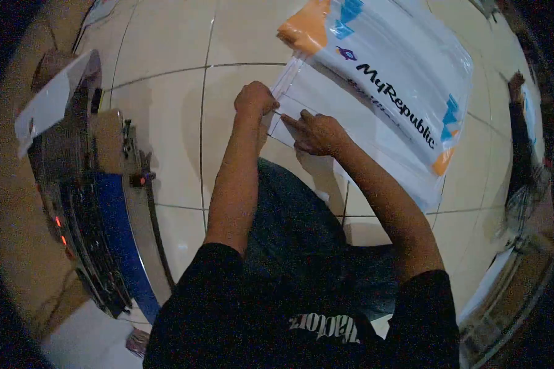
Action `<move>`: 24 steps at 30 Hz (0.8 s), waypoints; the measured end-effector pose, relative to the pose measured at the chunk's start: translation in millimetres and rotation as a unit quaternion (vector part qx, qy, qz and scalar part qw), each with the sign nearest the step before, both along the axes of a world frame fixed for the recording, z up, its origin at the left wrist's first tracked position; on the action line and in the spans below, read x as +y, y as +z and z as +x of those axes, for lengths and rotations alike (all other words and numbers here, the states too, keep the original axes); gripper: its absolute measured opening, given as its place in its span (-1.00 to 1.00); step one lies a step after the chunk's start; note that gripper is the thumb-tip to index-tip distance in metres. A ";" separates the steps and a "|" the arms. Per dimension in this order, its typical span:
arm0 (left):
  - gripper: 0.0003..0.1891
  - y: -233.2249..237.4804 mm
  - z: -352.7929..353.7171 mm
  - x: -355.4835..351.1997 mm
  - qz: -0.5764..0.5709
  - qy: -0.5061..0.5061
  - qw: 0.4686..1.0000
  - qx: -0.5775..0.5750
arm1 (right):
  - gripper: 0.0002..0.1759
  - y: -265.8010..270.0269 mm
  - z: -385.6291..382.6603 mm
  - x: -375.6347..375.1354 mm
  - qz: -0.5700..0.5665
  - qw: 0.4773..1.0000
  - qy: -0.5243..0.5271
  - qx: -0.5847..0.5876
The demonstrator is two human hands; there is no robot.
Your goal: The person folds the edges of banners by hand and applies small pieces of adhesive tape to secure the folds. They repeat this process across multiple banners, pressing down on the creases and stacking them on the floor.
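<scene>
A glossy white plastic banner [406,67] with "MyRepublic" lettering and orange and blue corners lies on the tiled floor, its near part plain white with thin dark lines. My left hand [254,99] is closed at the left edge of this sheet; what its fingers hold, if anything, is hidden. A small dark tip shows between the two hands, too small to name. My right hand [320,133] rests on the plain white part, index finger stretched toward the left hand and the other fingers partly bent.
Beige floor tiles [160,104] surround the banner. To the left stands a dark piece of equipment [86,215] with red lights, beside a blue panel [120,221]. At the far right another person's arm [518,129] reaches toward a pale sheet [529,111].
</scene>
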State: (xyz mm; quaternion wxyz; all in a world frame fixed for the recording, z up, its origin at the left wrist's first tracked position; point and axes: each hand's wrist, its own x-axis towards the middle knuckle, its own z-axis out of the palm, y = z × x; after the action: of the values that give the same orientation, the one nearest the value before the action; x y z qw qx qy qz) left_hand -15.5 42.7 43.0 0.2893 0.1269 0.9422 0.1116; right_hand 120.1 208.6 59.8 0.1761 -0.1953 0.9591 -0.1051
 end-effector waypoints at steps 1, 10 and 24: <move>-0.71 -0.9 -0.9 -1.0 0.012 0.033 0.999 -0.034 | -0.10 1.4 -1.8 -2.0 0.009 1.000 0.005 -0.015; -0.76 16.1 4.6 6.2 0.017 0.072 0.997 -0.020 | 0.10 5.4 -21.2 -9.8 0.035 0.998 -0.001 -0.060; -0.17 -2.3 58.3 30.8 0.195 -0.068 0.973 -0.106 | -0.64 -23.7 12.1 -23.9 0.030 0.979 -0.199 -0.036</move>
State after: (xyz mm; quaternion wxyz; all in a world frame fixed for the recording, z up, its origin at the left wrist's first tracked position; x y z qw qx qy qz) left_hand 42.8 73.5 40.8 0.3638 0.2318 0.8557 0.2857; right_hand 132.2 184.7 36.1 0.1922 0.0085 0.9744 -0.1167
